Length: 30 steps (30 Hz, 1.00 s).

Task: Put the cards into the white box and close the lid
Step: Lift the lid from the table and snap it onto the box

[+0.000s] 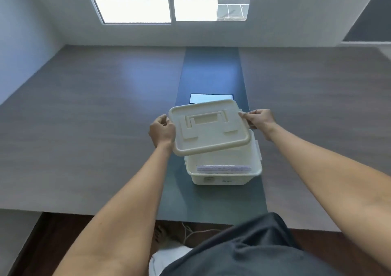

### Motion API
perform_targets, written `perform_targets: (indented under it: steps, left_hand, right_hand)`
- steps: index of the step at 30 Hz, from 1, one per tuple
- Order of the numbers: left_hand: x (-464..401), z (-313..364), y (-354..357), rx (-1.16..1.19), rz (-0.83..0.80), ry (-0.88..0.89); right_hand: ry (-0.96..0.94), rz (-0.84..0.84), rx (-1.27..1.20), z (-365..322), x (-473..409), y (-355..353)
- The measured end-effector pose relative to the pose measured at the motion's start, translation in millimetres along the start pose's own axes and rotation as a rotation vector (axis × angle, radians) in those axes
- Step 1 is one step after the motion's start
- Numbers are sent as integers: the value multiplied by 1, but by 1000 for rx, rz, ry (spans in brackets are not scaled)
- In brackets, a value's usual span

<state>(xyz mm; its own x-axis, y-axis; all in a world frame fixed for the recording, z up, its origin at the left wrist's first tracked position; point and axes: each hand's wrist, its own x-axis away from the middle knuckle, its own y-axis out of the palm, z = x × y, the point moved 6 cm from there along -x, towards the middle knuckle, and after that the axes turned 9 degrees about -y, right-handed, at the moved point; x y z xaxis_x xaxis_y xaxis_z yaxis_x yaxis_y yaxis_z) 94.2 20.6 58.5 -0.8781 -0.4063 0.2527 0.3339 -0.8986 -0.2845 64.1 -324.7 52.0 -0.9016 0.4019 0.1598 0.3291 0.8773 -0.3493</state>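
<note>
The white box [224, 177] stands on the dark strip in the middle of the table. A stack of cards [223, 168] lies inside it, against the near wall, with only the edges showing. The white lid [209, 127], handle side up, hangs tilted above the box's far half. My left hand [161, 131] grips the lid's left edge. My right hand [259, 118] pinches its right edge. The lid hides the far part of the box's inside.
A dark flat phone-like object [203, 98] lies on the dark strip [211, 70] just beyond the lid. Grey wood-look table [95, 111] spreads left and right. A window fills the far wall. Below the table's near edge are floor, a cord and my dark clothing.
</note>
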Motion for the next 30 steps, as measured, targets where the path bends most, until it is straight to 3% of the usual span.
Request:
perform_targets:
  steps: [12, 30]
  left_hand:
    - [28, -58, 32, -97, -122, -39]
    - [30, -80, 46, -29, -247, -57]
  right_hand:
    - [92, 44, -48, 80, 49, -34]
    - [94, 74, -54, 105, 60, -32]
